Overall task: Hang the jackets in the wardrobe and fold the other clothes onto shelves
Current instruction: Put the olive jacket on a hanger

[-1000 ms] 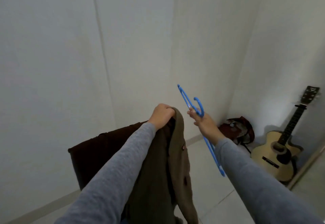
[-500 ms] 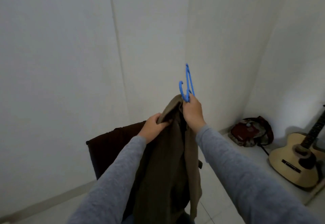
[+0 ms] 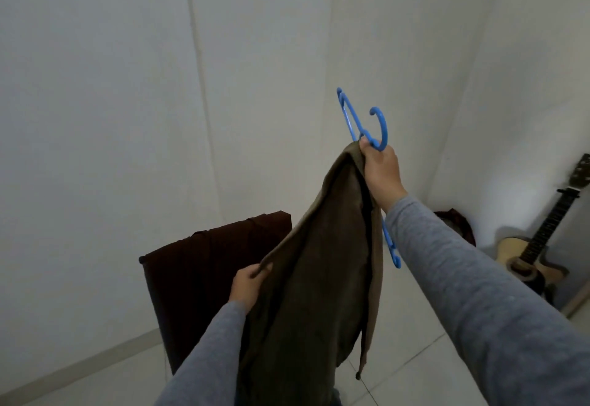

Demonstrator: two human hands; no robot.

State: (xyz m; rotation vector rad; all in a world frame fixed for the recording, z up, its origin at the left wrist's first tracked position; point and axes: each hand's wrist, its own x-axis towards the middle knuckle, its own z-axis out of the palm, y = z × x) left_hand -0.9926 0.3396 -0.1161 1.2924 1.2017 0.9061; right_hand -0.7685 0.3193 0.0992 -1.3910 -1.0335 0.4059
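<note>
Two hands are holding one olive-brown jacket up in mid-air in front of me. I'm seeing the right hand raised, gripping the jacket's top edge together with a blue hanger near its hook. One hanger arm is sticking up above the fist, the other is poking out below the wrist, just beside the cloth. The left hand is sitting lower, pinching the jacket's edge and holding it out to the side, so the fabric is stretching between the two hands and the rest is hanging down. I can't tell whether the hanger is sitting inside the jacket. Behind the jacket, a chair draped in dark brown cloth is standing by the wall. A guitar is leaning in the right corner, with a reddish bag lying on the floor near it.
</note>
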